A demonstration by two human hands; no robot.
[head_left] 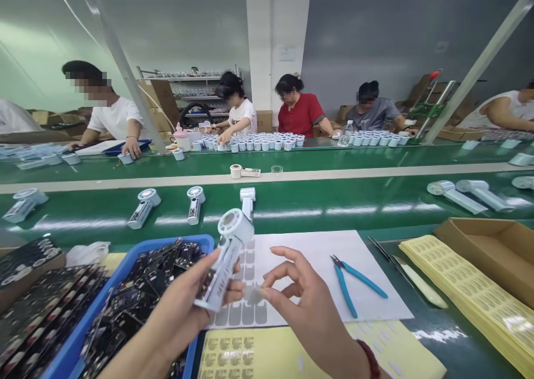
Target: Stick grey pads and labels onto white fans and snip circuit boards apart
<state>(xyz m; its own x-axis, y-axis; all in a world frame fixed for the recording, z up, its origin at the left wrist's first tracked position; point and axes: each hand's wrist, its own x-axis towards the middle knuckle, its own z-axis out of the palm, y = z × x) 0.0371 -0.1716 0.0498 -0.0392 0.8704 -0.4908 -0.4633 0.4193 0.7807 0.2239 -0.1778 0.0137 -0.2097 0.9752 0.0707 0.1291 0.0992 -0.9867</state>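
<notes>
My left hand is wrapped round the handle of a pale handheld fan housing, its round head up and tilted. Some printed lettering shows along the handle. Just to the right, my right hand pinches a small grey sticker between thumb and forefinger. Below both hands lies a white sheet bearing rows of grey rounded stickers. Blue-handled cutting pliers rest on its right part. A yellow sticker sheet lies nearest me, partly behind my right forearm.
A blue tray of black circuit boards stands left. Tweezers, yellow sticker sheets and a cardboard box lie right. More fan housings sit on the green conveyor. Several co-workers work across it.
</notes>
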